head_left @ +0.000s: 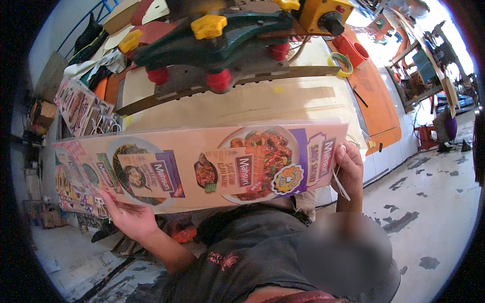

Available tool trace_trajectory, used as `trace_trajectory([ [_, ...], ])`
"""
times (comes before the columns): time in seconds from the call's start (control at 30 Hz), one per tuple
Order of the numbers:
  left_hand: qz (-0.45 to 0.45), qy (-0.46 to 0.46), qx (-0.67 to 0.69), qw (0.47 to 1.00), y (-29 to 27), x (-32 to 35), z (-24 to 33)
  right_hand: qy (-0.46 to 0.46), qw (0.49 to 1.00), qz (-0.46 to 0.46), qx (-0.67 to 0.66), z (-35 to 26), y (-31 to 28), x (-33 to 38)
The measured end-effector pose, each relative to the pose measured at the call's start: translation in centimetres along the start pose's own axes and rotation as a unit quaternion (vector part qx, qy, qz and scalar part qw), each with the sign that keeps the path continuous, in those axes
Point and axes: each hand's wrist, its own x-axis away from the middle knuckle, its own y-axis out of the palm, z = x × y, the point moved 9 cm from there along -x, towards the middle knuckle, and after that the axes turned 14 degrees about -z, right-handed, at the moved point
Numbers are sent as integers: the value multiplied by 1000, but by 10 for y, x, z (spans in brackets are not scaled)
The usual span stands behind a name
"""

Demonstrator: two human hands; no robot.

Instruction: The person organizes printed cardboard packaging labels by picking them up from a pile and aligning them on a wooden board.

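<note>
- Your printed panel [191,169] is up in front of your torso, on the near side of the green clamp bar [242,43] with yellow knobs. Can't tell if its far edge touches the pale board [237,103] on the bench [376,101].
- Left grip [132,221] is pinched on the lower left edge, thumb over the face. Right grip [349,165] is clamped around the right end, near the white cord [341,188].
- Handling, my guess: light, thin and bendy, more card than board. It spans pretty flat between your hands, but I'd expect sagging with only one end held.
- Face looks glossy, so probably a bit slippery, and easy to crease.
- I'd hold both ends by the edges, thumbs light, cord clear of your fingers.
</note>
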Motion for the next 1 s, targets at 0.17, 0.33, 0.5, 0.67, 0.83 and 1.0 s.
trace_trajectory([
  [0.17,-3,-97,27,995,-17,14,-44,-9,996,19,-83,0,-2,-4],
  [0.33,-63,-57,38,996,-16,14,-28,18,998,58,-3,-6,-32,3],
  [0.5,48,28,-90,994,-75,0,26,-48,987,138,70,-52,-50,4],
  [0.67,-18,-27,-214,976,-58,-7,15,-16,971,165,175,-69,-79,4],
  [0.83,-111,-31,-333,936,-10,-32,-4,43,897,167,407,-74,-89,-20],
  [1.0,-152,-43,-592,790,1,-68,-8,133,774,156,599,-76,-73,-63],
])
